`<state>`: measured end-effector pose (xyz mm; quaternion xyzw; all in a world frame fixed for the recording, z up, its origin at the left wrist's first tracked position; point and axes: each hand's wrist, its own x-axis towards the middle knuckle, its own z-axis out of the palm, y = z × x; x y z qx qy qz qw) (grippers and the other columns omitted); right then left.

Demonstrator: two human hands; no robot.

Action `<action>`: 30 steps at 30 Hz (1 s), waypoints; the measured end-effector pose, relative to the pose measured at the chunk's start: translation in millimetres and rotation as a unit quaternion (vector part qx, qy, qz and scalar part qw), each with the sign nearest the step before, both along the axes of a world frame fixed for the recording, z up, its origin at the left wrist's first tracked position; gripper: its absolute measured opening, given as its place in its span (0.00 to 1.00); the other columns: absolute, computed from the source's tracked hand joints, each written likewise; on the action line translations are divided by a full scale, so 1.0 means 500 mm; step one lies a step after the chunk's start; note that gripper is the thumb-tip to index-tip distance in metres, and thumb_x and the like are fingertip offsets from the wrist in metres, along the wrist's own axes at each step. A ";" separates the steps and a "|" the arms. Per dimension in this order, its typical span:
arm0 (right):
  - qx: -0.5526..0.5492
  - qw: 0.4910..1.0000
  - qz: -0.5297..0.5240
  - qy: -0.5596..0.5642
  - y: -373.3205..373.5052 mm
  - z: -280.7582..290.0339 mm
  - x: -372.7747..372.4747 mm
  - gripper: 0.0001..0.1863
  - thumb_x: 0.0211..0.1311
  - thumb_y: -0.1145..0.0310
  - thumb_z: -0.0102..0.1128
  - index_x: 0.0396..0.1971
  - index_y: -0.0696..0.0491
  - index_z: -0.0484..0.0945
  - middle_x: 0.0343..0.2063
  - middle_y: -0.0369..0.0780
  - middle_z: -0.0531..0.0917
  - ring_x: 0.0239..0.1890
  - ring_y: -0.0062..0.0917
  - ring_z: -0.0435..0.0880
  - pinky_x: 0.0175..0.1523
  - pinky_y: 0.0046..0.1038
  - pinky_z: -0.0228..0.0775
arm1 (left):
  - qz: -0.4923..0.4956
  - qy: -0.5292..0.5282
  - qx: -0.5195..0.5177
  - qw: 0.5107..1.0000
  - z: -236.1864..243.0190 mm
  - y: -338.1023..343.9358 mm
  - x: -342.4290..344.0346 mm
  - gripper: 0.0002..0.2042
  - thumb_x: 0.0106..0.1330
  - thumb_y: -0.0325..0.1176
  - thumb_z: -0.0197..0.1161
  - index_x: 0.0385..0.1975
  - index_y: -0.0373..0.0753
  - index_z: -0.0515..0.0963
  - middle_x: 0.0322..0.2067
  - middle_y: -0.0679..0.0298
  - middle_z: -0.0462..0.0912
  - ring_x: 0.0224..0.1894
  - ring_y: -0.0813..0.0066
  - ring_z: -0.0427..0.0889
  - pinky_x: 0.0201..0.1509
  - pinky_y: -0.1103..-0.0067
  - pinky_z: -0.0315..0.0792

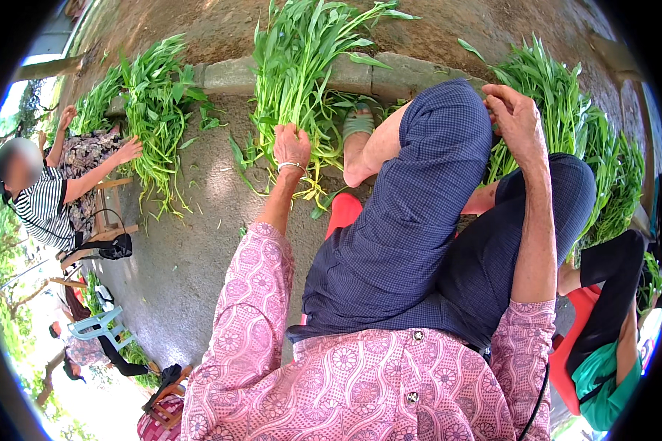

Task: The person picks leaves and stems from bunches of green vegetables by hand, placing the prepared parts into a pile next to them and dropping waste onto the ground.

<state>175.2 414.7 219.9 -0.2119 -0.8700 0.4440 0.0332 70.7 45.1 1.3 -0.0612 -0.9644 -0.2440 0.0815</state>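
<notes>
Two bare hands are working well apart: the left hand [290, 147] is gripping the pale lower stems of the leafy bunch [294, 70], which is lying across the low kerb [226, 76] straight ahead, while the right hand [518, 125] is hovering beside the left knee [445, 110], near the right-hand heap of greens [548, 92], its fingers loosely bent; whether it is pinching anything is impossible to tell. For tidy handling, the left hand should probably be holding lightly and low, leaves all pointing away, so that no stems are bruising and yellowed strands [318, 184] are coming free easily
</notes>
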 end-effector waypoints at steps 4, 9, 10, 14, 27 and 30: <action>0.006 1.000 0.001 -0.002 0.002 0.000 0.002 0.16 0.61 0.68 0.51 0.44 0.61 0.77 0.30 0.44 0.83 0.28 0.24 0.83 0.36 0.24 0.75 | -0.034 -0.004 -0.047 0.998 0.019 -0.004 -0.023 0.08 0.58 0.33 0.56 0.31 0.36 0.69 0.37 0.51 0.70 0.34 0.48 0.75 0.36 0.59 0.69; 0.006 1.000 0.009 -0.009 -0.003 -0.001 0.002 0.16 0.61 0.68 0.51 0.44 0.61 0.77 0.30 0.43 0.83 0.28 0.24 0.82 0.35 0.24 0.75 | 0.062 -0.047 -0.026 0.997 -0.008 -0.025 -0.053 0.10 0.59 0.33 0.53 0.36 0.34 0.68 0.41 0.47 0.70 0.42 0.47 0.74 0.43 0.60 0.69; 0.008 1.000 0.011 -0.009 -0.003 -0.002 0.001 0.15 0.61 0.68 0.51 0.44 0.61 0.77 0.30 0.43 0.83 0.28 0.24 0.82 0.35 0.24 0.75 | 0.089 -0.068 0.002 0.994 -0.013 -0.031 -0.061 0.09 0.59 0.32 0.52 0.35 0.33 0.68 0.40 0.44 0.73 0.42 0.45 0.75 0.44 0.60 0.69; 0.011 1.000 0.014 -0.019 -0.003 -0.001 0.001 0.15 0.61 0.68 0.51 0.43 0.61 0.77 0.30 0.43 0.83 0.28 0.24 0.82 0.35 0.24 0.75 | 0.077 -0.109 -0.021 0.991 -0.020 -0.059 -0.088 0.10 0.57 0.34 0.53 0.32 0.32 0.71 0.30 0.42 0.79 0.36 0.42 0.77 0.42 0.58 0.70; 0.021 0.999 0.023 -0.021 -0.001 -0.003 0.002 0.15 0.62 0.68 0.51 0.43 0.61 0.78 0.30 0.43 0.84 0.30 0.23 0.82 0.36 0.24 0.75 | 0.154 -0.359 0.365 0.845 -0.020 -0.045 -0.112 0.15 0.61 0.41 0.58 0.24 0.34 0.77 0.17 0.62 0.78 0.17 0.71 0.76 0.22 0.73 0.73; 0.023 0.999 0.029 -0.021 0.000 0.000 0.002 0.15 0.61 0.68 0.50 0.43 0.61 0.78 0.30 0.43 0.84 0.28 0.23 0.82 0.35 0.24 0.75 | 0.129 -0.394 0.442 0.795 0.017 -0.050 -0.108 0.15 0.61 0.44 0.63 0.27 0.37 0.78 0.20 0.64 0.79 0.17 0.75 0.76 0.19 0.77 0.72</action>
